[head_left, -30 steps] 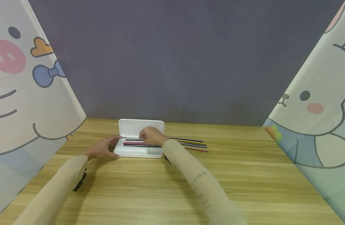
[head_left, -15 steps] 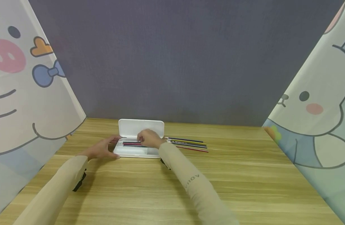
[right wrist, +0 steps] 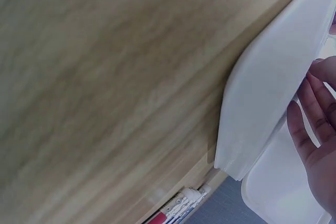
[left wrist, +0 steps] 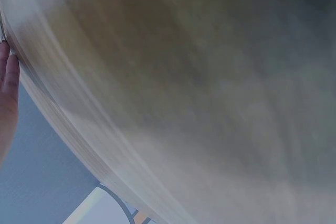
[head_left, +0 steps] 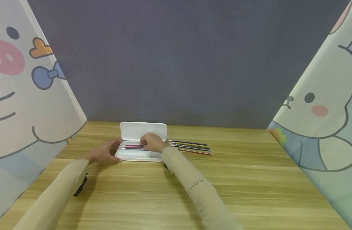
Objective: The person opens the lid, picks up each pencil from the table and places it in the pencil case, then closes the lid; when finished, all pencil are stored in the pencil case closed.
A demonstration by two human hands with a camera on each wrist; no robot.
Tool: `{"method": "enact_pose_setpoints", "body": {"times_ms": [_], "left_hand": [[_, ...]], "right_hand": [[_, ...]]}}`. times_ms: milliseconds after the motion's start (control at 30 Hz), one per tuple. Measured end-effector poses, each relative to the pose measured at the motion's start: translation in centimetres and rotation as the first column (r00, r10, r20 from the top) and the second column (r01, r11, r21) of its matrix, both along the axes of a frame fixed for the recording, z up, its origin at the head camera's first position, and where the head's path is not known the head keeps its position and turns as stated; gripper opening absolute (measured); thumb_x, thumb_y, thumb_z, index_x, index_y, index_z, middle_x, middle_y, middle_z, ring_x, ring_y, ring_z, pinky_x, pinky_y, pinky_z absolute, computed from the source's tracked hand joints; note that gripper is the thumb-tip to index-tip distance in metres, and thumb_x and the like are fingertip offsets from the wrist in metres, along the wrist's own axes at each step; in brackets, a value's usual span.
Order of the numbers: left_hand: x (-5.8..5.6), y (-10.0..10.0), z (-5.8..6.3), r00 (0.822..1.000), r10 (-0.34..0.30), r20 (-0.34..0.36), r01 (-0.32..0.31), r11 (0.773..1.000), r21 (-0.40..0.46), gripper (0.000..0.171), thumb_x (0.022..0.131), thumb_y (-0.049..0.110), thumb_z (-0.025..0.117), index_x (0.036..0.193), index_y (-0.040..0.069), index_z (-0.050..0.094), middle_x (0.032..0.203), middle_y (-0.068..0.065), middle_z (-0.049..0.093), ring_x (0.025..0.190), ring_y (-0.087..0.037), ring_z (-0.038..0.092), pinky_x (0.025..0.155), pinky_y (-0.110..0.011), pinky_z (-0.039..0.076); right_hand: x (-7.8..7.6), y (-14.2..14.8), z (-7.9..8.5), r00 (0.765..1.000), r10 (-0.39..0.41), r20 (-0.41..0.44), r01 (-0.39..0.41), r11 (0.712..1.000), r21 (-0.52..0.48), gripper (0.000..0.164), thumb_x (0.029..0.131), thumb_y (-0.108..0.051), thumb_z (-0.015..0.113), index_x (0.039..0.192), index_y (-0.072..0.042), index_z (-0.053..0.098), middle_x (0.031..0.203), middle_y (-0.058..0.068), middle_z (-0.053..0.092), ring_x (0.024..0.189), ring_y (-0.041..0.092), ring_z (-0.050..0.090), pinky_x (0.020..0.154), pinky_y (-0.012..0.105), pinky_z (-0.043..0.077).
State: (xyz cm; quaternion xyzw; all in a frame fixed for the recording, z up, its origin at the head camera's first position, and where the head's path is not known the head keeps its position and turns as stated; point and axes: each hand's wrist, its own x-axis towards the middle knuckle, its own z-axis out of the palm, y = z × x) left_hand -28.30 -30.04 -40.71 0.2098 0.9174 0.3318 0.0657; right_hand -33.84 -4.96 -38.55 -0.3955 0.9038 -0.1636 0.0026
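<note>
A white pencil case (head_left: 132,154) lies on the table with its lid (head_left: 132,130) raised at the back. Several pencils (head_left: 132,147), pink and dark, lie in its rear part, white ends to the left. My left hand (head_left: 103,153) spans the case's left end, thumb at the front corner and fingers toward the back. Straight fingers (left wrist: 11,72) show in the left wrist view. My right hand (head_left: 152,142) reaches into the case over the pencils with bent fingers. Its fingertips are partly hidden behind the case wall (right wrist: 262,82); I cannot tell whether they pinch a pencil.
Several more pencils (head_left: 193,146) lie on the wooden table (head_left: 176,191) just right of the case, their eraser ends (right wrist: 186,199) near its side. A grey panel (head_left: 176,64) rises behind the table. Cartoon-printed panels (head_left: 322,127) flank both sides.
My right hand has shifted slightly left and down over the case. The pencils inside now lie closer together, with pink ones more visible. My left hand stays at the left end.
</note>
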Motion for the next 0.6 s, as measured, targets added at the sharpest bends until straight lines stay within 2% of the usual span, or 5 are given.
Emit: {"method": "enact_pose_setpoints", "body": {"times_ms": [300,600], "left_hand": [[0.2,0.0,0.2,0.999,-0.022,-0.034,0.022,1.000,0.009,0.084,0.067,0.027,0.081,0.132,0.000,0.036,0.129,-0.026,0.047,0.119,-0.045,0.044,0.098,-0.060,0.035],[0.1,0.1,0.1,1.000,0.006,-0.026,-0.007,1.000,-0.012,0.086,0.066,0.030,0.081,0.133,0.001,0.035,0.129,-0.025,0.048,0.119,-0.044,0.044,0.099,-0.061,0.034]], "right_hand": [[-0.2,0.7,0.2,1.000,-0.007,0.003,0.007,1.000,-0.004,0.012,0.082,-0.007,0.062,0.090,-0.013,0.069,0.086,-0.004,0.067,0.079,0.005,0.058,0.071,0.012,0.046],[-0.2,1.9,1.0,1.000,0.025,-0.003,-0.025,1.000,-0.002,0.015,0.080,-0.006,0.062,0.092,-0.011,0.069,0.085,-0.002,0.067,0.078,0.007,0.058,0.068,0.015,0.045]]}}
